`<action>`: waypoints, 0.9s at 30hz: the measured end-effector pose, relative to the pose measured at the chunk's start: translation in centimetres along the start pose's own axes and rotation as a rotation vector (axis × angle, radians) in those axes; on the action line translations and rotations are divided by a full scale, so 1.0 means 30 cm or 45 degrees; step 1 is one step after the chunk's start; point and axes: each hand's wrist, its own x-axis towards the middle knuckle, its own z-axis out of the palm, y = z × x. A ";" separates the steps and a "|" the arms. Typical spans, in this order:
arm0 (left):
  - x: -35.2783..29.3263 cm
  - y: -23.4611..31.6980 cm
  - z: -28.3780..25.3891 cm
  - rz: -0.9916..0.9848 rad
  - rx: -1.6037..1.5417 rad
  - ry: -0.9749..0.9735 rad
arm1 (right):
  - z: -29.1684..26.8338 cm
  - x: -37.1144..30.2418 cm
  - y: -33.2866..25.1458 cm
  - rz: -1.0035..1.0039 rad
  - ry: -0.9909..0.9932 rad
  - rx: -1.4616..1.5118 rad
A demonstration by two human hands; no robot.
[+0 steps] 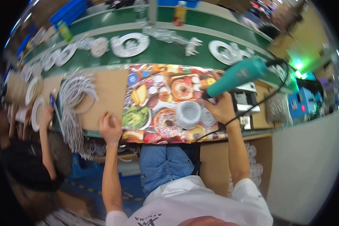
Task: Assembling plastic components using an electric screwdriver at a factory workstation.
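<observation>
My right hand (221,108) is wrapped around the dark front end of a teal corded power tool (237,76), whose body slants up to the right. A black cord trails from its back end and loops down past my right wrist. Just left of that hand, a whitish round cup-shaped piece (188,115) rests on a mat printed with food pictures (160,130). A small clear disc (207,116) lies beside it. My left hand (110,129), fingers curled in with nothing visible in them, is at the near edge of a cardboard sheet (111,86).
A bundle of white cables (75,101) hangs over the bench edge at left. White rings (130,44) and clear plastic pieces line the green shelf (101,64) behind. A bottle (179,14) stands farther back. At far left, a co-worker's hand (47,115) is near a white ring.
</observation>
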 end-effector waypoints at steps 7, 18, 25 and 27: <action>-0.025 -0.021 0.000 -0.069 0.060 0.056 | 0.096 0.008 -0.070 -0.011 0.196 0.302; -0.012 0.024 -0.014 -0.071 0.012 0.191 | 0.115 -0.042 -0.085 -0.035 0.115 -0.043; -0.024 0.018 -0.043 -0.047 -0.012 0.180 | 0.103 -0.037 -0.087 -0.189 -0.097 -0.211; -0.015 0.024 -0.047 -0.038 -0.003 0.191 | 0.110 -0.037 -0.088 -0.208 -0.120 -0.188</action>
